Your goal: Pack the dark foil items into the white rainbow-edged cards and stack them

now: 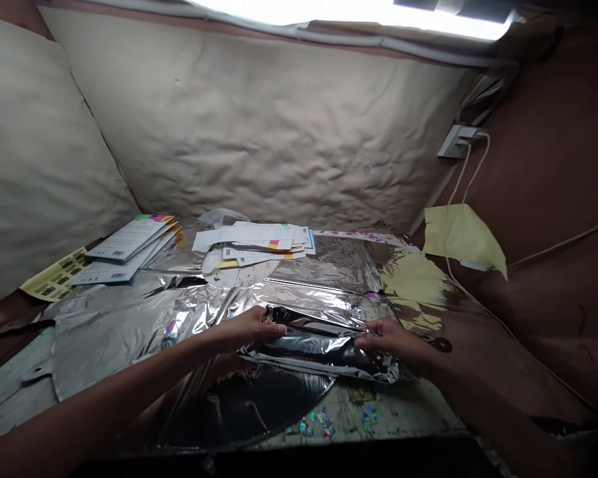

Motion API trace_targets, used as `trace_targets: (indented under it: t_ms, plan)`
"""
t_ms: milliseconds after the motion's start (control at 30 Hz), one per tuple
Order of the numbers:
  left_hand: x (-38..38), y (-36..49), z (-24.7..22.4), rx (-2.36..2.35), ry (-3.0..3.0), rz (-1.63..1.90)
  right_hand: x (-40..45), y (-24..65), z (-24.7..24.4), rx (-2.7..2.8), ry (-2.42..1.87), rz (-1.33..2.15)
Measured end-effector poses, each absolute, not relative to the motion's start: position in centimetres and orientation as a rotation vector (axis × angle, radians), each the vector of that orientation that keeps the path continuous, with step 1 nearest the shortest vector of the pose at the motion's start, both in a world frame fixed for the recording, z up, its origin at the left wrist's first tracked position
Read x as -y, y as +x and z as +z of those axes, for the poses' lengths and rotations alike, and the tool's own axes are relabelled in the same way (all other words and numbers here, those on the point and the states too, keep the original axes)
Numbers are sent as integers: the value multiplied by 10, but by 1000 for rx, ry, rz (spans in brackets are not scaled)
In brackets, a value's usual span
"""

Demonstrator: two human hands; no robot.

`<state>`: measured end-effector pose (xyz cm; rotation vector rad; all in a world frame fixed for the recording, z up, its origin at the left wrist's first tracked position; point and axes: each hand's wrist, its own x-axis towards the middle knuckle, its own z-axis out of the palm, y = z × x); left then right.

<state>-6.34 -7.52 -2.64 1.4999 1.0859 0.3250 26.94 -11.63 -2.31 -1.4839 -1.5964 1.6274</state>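
A shiny silver foil packet (pixel 323 345) lies across the front middle of the worktop, dark along its upper opening. My left hand (pixel 262 325) pinches its upper left corner between thumb and fingers. At its upper right edge, my right hand (pixel 383 334) grips the foil with thumb and fingers closed. Beneath and behind the packet spreads a large crinkled silver sheet (pixel 104 332). A dark glossy piece with a curved edge (pixel 259 405) lies just in front of my left hand.
White printed cards (pixel 264 240) are piled at the back middle; more cards (pixel 129 240) lie at the back left beside a yellow printed sheet (pixel 57 273). Yellow paper (pixel 461 236) hangs at the right by cables below a socket (pixel 461 141). Small iridescent scraps (pixel 323 421) dot the front edge.
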Motion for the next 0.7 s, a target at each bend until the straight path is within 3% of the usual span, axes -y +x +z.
trace_targets:
  t_ms: [167,333,467,533,633,700]
  plan:
    - [76,-63,-34,-1180,1473,355,117,276,-1,1661,-1353,1682]
    - [78,-66,-36,-1227,1624,323,121,277,-25,1463,-1528,1501]
    - [83,-58,-18,-1579,2222,535,116,268,-43,1310,-1620,1469]
    - [88,-46,-15,-1536,2573,619,115,266,-42,1275,-1628,1485]
    - [96,-26,-29,-1221,2794,387,119,267,-33,1345,-1702,1450]
    - [99,-17,-46,-1194,2760,206,127,268,-26,1548,-1818,1183]
